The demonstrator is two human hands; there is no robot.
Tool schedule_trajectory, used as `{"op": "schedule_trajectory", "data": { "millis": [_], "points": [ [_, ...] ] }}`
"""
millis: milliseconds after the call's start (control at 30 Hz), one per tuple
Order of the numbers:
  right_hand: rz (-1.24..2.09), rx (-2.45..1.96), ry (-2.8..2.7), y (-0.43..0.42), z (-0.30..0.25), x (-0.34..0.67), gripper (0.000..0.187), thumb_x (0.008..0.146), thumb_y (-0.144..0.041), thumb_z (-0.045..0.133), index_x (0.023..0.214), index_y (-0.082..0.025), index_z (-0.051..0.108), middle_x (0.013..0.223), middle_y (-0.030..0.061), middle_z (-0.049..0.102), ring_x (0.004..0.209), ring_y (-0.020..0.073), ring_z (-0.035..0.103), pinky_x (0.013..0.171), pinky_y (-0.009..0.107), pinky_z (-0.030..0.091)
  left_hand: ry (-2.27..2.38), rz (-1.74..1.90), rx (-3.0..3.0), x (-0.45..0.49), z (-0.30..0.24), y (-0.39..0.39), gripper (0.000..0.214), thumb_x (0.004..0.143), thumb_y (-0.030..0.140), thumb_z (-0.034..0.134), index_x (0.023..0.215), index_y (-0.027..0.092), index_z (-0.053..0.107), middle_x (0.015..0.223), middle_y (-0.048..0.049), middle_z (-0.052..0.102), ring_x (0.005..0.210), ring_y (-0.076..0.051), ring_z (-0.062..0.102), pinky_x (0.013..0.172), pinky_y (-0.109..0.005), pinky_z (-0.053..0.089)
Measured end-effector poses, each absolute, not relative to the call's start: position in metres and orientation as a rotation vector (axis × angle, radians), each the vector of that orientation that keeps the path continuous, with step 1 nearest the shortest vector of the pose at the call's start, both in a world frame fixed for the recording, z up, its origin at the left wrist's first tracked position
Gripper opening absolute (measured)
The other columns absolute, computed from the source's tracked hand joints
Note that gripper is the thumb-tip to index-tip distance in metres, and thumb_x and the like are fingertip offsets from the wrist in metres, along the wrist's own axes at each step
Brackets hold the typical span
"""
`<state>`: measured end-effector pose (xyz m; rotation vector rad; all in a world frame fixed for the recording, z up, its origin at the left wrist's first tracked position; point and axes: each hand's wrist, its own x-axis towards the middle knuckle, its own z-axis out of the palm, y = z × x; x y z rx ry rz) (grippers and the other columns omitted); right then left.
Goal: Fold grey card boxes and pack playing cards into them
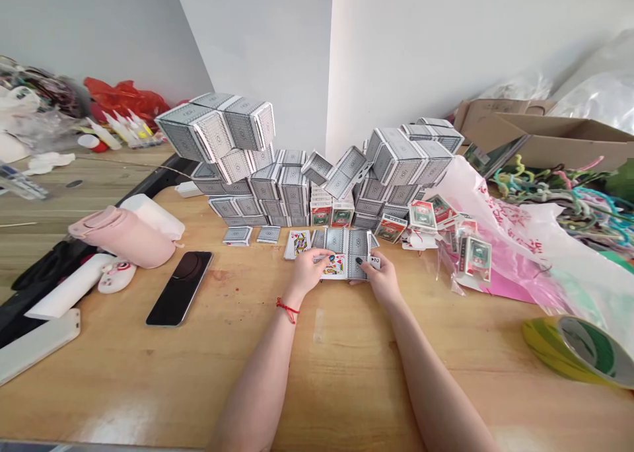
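Your left hand (308, 273), a red string (287, 310) at its wrist, and your right hand (382, 281) pinch playing cards (341, 254) fanned face-up and face-down on the wooden counter (327, 386); grey-backed card boxes (292, 188) stand stacked just behind.
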<state>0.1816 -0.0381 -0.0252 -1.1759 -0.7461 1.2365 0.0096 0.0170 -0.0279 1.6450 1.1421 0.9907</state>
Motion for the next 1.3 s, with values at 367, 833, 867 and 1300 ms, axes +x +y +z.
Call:
{"op": "schedule_trajectory", "data": {
  "millis": [367, 833, 867, 1300],
  "points": [
    [1.193, -1.187, -0.817, -0.038, -0.025, 0.180, 0.035, 0.060, -0.041, 0.069, 0.083, -0.018, 0.056, 0.071, 0.0012, 0.061, 0.058, 0.0165, 0.059, 0.042, 0.028, 0.053, 1.203, 0.919, 1.592, 0.010, -0.028, 0.018, 0.019, 0.070, 0.021, 0.056, 0.084, 0.018, 0.067, 0.078, -0.0033, 0.068, 0.070, -0.016, 0.062, 0.065, -0.028, 0.049],
    [1.268, -1.191, -0.891, -0.038, -0.026, 0.184, 0.035, 0.064, -0.042, 0.067, 0.087, -0.019, 0.055, 0.083, 0.0045, 0.066, 0.065, 0.0209, 0.063, 0.046, 0.032, 0.055, 1.115, 1.056, 1.787, 0.014, -0.019, 0.007, 0.015, 0.076, 0.018, 0.050, 0.084, 0.018, 0.064, 0.087, -0.0033, 0.065, 0.085, -0.015, 0.059, 0.078, -0.028, 0.044],
    [1.280, -1.191, -0.895, -0.038, -0.026, 0.184, 0.035, 0.064, -0.041, 0.067, 0.088, -0.019, 0.054, 0.085, 0.0046, 0.066, 0.067, 0.0212, 0.064, 0.047, 0.032, 0.055, 1.112, 1.066, 1.800, 0.015, -0.019, 0.006, 0.015, 0.077, 0.018, 0.050, 0.084, 0.018, 0.063, 0.087, -0.0032, 0.065, 0.085, -0.014, 0.058, 0.078, -0.028, 0.044],
    [1.482, -1.129, -0.820, -0.037, -0.027, 0.187, 0.037, 0.065, -0.038, 0.067, 0.094, -0.021, 0.052, 0.096, 0.0059, 0.065, 0.085, 0.0251, 0.062, 0.053, 0.034, 0.057, 1.090, 1.112, 1.905, 0.023, -0.016, 0.002, 0.014, 0.078, 0.015, 0.049, 0.083, 0.017, 0.062, 0.082, -0.0036, 0.062, 0.080, -0.013, 0.057, 0.073, -0.026, 0.044]
  ]
}}
